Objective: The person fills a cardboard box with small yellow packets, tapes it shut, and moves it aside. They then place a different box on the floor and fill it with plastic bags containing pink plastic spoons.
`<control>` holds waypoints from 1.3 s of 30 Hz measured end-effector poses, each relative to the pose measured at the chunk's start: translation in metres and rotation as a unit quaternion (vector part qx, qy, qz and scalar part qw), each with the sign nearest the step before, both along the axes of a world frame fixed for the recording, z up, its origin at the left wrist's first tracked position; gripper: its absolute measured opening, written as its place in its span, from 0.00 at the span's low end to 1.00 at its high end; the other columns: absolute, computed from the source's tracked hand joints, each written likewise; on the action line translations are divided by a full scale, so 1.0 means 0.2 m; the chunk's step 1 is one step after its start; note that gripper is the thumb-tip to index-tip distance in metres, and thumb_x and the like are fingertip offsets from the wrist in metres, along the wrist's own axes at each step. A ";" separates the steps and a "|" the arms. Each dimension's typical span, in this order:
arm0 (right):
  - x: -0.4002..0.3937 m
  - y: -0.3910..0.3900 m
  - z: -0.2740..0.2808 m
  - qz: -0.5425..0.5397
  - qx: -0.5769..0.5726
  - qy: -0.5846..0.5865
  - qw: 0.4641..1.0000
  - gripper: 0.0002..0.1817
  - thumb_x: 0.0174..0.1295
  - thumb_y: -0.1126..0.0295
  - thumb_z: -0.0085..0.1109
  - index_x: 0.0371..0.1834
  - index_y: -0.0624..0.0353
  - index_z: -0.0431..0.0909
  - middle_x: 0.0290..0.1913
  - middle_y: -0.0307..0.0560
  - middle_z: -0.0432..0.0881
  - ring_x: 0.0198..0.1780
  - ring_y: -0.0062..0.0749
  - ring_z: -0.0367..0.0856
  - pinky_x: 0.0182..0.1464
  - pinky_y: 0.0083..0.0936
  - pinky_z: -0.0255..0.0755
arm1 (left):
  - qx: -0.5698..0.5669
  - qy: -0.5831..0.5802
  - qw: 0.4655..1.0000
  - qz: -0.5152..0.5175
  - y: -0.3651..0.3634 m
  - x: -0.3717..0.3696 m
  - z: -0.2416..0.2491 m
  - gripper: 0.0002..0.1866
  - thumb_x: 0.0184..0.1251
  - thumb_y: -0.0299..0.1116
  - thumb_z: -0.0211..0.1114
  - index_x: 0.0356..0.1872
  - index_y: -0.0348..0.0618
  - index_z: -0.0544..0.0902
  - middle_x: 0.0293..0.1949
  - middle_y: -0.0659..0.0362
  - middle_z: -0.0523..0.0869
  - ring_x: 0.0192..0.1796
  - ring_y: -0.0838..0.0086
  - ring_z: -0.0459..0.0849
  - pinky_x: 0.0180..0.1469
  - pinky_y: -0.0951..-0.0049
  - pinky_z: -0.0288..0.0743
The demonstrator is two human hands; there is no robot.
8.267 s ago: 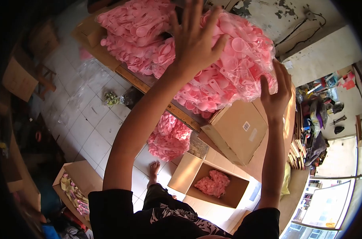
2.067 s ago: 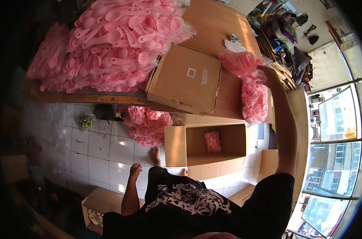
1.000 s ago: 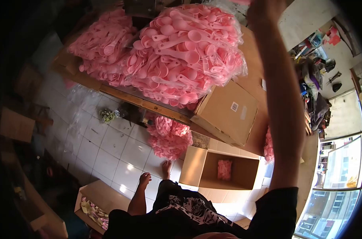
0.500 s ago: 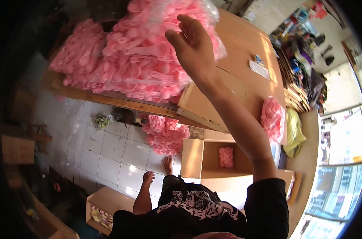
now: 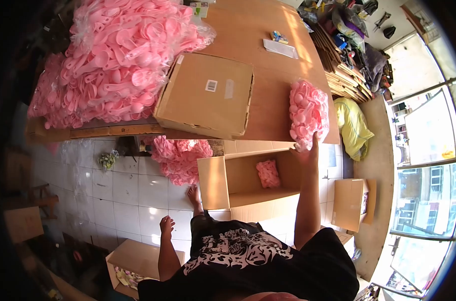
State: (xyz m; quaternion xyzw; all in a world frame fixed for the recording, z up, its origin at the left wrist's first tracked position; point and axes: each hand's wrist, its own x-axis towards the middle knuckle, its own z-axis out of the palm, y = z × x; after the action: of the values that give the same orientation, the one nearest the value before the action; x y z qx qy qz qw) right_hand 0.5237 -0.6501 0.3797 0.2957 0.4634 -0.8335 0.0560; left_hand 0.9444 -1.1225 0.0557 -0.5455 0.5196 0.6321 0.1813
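My right hand [image 5: 306, 154] is at the near end of a clear bag of pink plastic spoons [image 5: 308, 108] on the table's right front corner. Its thumb lies against the bag and the other fingers are partly hidden by it; the hand grips this end. My left hand [image 5: 166, 226] hangs low over the floor, its fingers loosely apart with nothing in them. Below and left of the right hand stands an open cardboard box [image 5: 248, 198], with a small pink bag [image 5: 268, 174] inside.
A large heap of bagged pink spoons [image 5: 122, 65] covers the table's left side, beside a closed cardboard box [image 5: 205, 95]. More pink bags [image 5: 180, 160] sit under the table edge. Another carton [image 5: 137, 251] stands at lower left. A yellow sack [image 5: 353, 128] lies by the right wall.
My right hand has come down from above the large pink heap to the bag at the table's right corner. The view has shifted right. My left hand still hangs low.
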 end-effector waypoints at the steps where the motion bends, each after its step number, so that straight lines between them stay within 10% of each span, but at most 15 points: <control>1: -0.02 0.00 -0.01 -0.013 -0.026 -0.009 1.000 0.40 0.56 0.51 0.66 0.68 0.49 0.59 0.68 0.52 0.59 0.59 0.41 0.68 0.53 0.54 0.71 | -0.010 -0.010 1.000 0.022 0.07 0.05 0.01 0.21 0.67 0.46 0.56 0.58 0.52 0.72 0.47 0.59 0.82 0.45 0.69 0.83 0.44 0.63 0.69; 2: -0.01 0.00 -0.02 -0.032 -0.009 0.041 0.999 0.30 0.58 0.57 0.66 0.61 0.53 0.66 0.55 0.50 0.73 0.43 0.39 0.75 0.50 0.40 0.75 | -0.019 -0.021 0.999 0.046 0.16 0.11 0.01 0.19 0.66 0.44 0.57 0.55 0.52 0.74 0.43 0.60 0.83 0.40 0.71 0.84 0.37 0.67 0.69; 7: -0.07 0.15 0.02 -0.095 0.094 0.145 0.980 0.12 0.60 0.75 0.60 0.45 0.63 0.71 0.26 0.39 0.71 0.23 0.23 0.71 0.27 0.23 0.68 | 0.005 -0.056 0.998 0.033 0.55 0.40 -0.02 0.15 0.63 0.46 0.61 0.48 0.56 0.76 0.38 0.61 0.83 0.36 0.71 0.83 0.34 0.66 0.68; 14: -0.89 0.21 0.61 -0.015 0.121 0.351 0.928 0.03 0.62 0.77 0.52 0.31 0.65 0.75 0.24 0.40 0.73 0.24 0.23 0.72 0.28 0.20 0.71 | 0.069 -0.075 0.993 0.052 0.74 0.67 -0.07 0.17 0.61 0.42 0.57 0.50 0.53 0.75 0.42 0.59 0.80 0.41 0.66 0.80 0.42 0.59 0.70; 18: -1.57 0.18 0.95 0.098 0.053 0.331 0.937 0.08 0.63 0.77 0.54 0.42 0.72 0.75 0.34 0.49 0.76 0.35 0.33 0.76 0.43 0.33 0.75 | 0.049 -0.047 0.994 0.080 0.61 0.60 0.05 0.21 0.62 0.47 0.58 0.55 0.54 0.72 0.44 0.57 0.80 0.45 0.61 0.80 0.51 0.47 0.65; 24: -1.75 -0.24 1.33 0.200 0.094 0.391 0.893 0.13 0.64 0.75 0.56 0.49 0.72 0.75 0.35 0.49 0.79 0.35 0.30 0.77 0.43 0.29 0.76 | -0.002 -0.026 0.994 0.104 0.42 0.39 0.09 0.18 0.65 0.45 0.58 0.54 0.55 0.73 0.45 0.59 0.81 0.44 0.67 0.82 0.45 0.58 0.68; 27: -1.82 -0.41 1.40 0.269 0.096 0.390 0.875 0.15 0.66 0.76 0.52 0.53 0.72 0.74 0.33 0.46 0.78 0.31 0.28 0.76 0.41 0.27 0.77 | -0.040 0.004 0.991 0.131 0.35 0.28 0.06 0.16 0.62 0.38 0.61 0.50 0.49 0.77 0.34 0.60 0.83 0.31 0.74 0.84 0.21 0.80 0.63; 39: -1.91 -1.44 1.04 0.356 0.079 0.345 0.865 0.13 0.65 0.75 0.52 0.50 0.68 0.78 0.33 0.41 0.74 0.29 0.25 0.70 0.39 0.27 0.76 | -0.026 0.001 0.989 0.143 0.23 0.24 0.06 0.16 0.63 0.37 0.61 0.51 0.48 0.77 0.34 0.59 0.83 0.31 0.75 0.84 0.21 0.81 0.63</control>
State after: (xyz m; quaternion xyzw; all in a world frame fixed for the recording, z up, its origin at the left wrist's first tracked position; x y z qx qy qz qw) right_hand 0.1414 -0.9385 0.5885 -0.1924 0.5915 -0.7661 0.1618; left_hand 0.9930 -1.0759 0.0679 -0.6183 0.4522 0.6384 0.0744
